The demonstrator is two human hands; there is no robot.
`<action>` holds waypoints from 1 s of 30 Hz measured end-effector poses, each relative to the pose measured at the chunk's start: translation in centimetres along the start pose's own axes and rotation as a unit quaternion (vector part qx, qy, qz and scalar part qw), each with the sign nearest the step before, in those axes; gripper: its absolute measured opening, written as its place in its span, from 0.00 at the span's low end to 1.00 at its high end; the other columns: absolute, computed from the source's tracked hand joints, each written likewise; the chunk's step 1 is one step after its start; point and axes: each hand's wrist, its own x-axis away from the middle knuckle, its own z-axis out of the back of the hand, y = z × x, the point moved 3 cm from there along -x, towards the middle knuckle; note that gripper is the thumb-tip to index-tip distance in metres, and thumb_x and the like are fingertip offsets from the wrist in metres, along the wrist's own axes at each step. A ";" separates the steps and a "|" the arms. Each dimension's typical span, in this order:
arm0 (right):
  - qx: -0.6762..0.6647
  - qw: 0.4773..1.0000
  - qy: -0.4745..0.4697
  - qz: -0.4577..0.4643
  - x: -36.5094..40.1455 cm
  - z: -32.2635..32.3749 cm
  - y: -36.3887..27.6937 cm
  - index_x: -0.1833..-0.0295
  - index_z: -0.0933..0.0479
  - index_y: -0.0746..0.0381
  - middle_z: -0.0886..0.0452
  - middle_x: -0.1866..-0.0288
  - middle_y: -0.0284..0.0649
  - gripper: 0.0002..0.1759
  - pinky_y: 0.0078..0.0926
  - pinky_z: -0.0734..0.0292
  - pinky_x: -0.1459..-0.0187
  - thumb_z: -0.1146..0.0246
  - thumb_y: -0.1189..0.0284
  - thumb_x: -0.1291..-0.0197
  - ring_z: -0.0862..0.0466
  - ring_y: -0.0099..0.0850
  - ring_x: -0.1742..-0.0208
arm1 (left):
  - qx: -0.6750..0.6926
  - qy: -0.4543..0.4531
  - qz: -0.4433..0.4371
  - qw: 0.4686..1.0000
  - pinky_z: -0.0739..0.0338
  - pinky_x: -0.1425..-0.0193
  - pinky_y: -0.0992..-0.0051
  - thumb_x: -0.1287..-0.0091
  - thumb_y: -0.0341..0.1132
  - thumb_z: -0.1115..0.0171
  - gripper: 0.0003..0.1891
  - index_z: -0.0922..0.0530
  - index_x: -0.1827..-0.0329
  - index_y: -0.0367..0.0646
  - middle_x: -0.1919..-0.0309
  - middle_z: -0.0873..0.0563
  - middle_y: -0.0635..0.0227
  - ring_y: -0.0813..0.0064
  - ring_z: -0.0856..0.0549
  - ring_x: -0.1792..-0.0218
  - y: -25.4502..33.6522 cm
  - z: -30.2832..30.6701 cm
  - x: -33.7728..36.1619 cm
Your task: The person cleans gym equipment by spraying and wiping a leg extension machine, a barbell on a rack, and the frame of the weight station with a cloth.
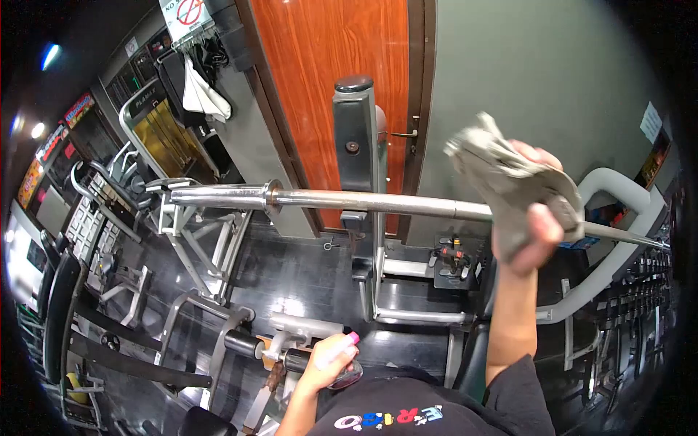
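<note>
The right hand (536,227) is clamped on a cloth (502,168), wrapped over the bar (349,200) at far right. The cloth looks soft and light, best bunched in the palm. Near and low, the left hand (320,367) is closed round a bottle (350,341), probably light.

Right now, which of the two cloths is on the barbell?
The grey cloth, gripped by the right hand against the barbell; the white towel hangs apart, left of the door.
</note>
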 end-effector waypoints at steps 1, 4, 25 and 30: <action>0.040 0.997 -0.049 0.053 -0.9 -2.3 1.2 0.37 0.33 0.61 0.27 0.38 0.46 0.33 0.51 0.36 0.31 0.37 0.57 0.47 0.28 0.47 0.35 | -0.022 -0.025 -0.005 0.999 0.25 0.69 0.79 0.32 0.32 0.39 0.08 0.21 0.62 0.34 0.70 0.18 0.67 0.80 0.19 0.75 -0.2 0.1 0.0; 0.398 0.839 -0.349 0.130 -1.1 -8.7 4.9 0.34 0.34 0.59 0.29 0.35 0.47 0.39 0.55 0.38 0.31 0.28 0.59 0.50 0.30 0.49 0.32 | -0.083 -0.041 -0.009 0.996 0.27 0.69 0.78 0.33 0.33 0.38 0.08 0.21 0.65 0.35 0.72 0.20 0.68 0.80 0.20 0.75 -0.4 1.4 0.0; 0.645 0.679 -0.341 0.086 4.6 -14.2 9.7 0.51 0.20 0.61 0.20 0.45 0.46 0.21 0.44 0.23 0.42 0.35 0.75 0.55 0.20 0.43 0.42 | -0.141 -0.125 -0.123 0.974 0.28 0.66 0.74 0.35 0.34 0.37 0.09 0.21 0.68 0.36 0.73 0.21 0.66 0.75 0.22 0.72 1.5 10.4 -6.6; 0.667 0.658 -0.334 0.097 4.1 -17.2 11.6 0.52 0.22 0.61 0.19 0.49 0.44 0.16 0.41 0.22 0.45 0.39 0.73 0.49 0.18 0.41 0.45 | -0.123 -0.183 -0.096 0.971 0.27 0.66 0.71 0.36 0.36 0.36 0.11 0.22 0.68 0.35 0.73 0.20 0.64 0.72 0.21 0.72 0.4 9.7 -9.3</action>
